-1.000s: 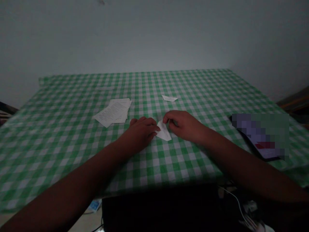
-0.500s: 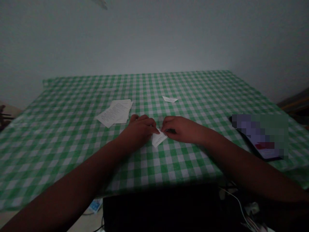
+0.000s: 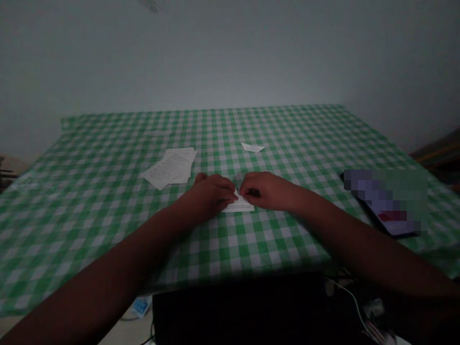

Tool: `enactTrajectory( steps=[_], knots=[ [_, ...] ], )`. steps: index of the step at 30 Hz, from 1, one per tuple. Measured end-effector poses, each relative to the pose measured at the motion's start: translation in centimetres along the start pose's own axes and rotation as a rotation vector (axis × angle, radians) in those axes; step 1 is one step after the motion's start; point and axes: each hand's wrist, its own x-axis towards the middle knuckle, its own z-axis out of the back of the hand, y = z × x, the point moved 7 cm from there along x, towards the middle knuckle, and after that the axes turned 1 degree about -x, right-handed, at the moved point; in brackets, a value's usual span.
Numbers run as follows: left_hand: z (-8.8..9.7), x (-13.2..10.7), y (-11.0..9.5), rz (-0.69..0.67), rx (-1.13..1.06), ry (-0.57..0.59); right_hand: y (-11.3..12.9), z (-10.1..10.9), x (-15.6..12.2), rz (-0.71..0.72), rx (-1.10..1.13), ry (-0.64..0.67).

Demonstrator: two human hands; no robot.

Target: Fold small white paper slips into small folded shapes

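Observation:
A small folded piece of printed paper [image 3: 240,206] lies near the front middle of the table, its straight lower edge towards me. My left hand [image 3: 212,194] is closed on the paper's left side, thumb and fingers pinching near its top. From the right, my right hand [image 3: 261,190] pinches the paper close to the same spot, fingertips almost touching the left ones. The fingers cover the paper's upper part. Farther back lies another folded paper shape [image 3: 252,147], apart from both hands.
A fanned stack of printed sheets [image 3: 170,167] lies left of my hands. On the right is a dark-edged tablet or phone [image 3: 373,211], partly blurred out. A green-and-white checked cloth [image 3: 230,254] covers the table, with a wall [image 3: 215,57] behind it.
The paper between my hands has turned: a corner pointed towards me before, and now a straight edge faces me. Both hands stay in nearly the same place.

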Motion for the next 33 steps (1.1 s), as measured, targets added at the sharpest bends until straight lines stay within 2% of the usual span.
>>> enactTrajectory(
  steps=[11, 17, 23, 27, 33],
  knots=[
    [0.2, -0.6, -0.7, -0.03, 0.049, 0.051, -0.2, -0.5, 0.5, -0.081, -0.077, -0.027],
    [0.7, -1.0, -1.3, -0.032, 0.1, 0.074, 0.0, -0.3, 0.1, -0.094, -0.065, 0.058],
    [1.0, -1.1, -1.5, -0.016, 0.063, 0.082, 1.1, -0.2, -0.8, -0.062, -0.036, 0.14],
    [0.7, -1.1, -1.4, -0.056, 0.068, 0.095, 1.3, -0.1, -1.1, -0.084, -0.021, 0.175],
    [0.3, -1.0, -1.3, -0.101, 0.109, 0.097, 2.0, 0.1, -0.8, -0.037, -0.019, 0.087]
  ],
)
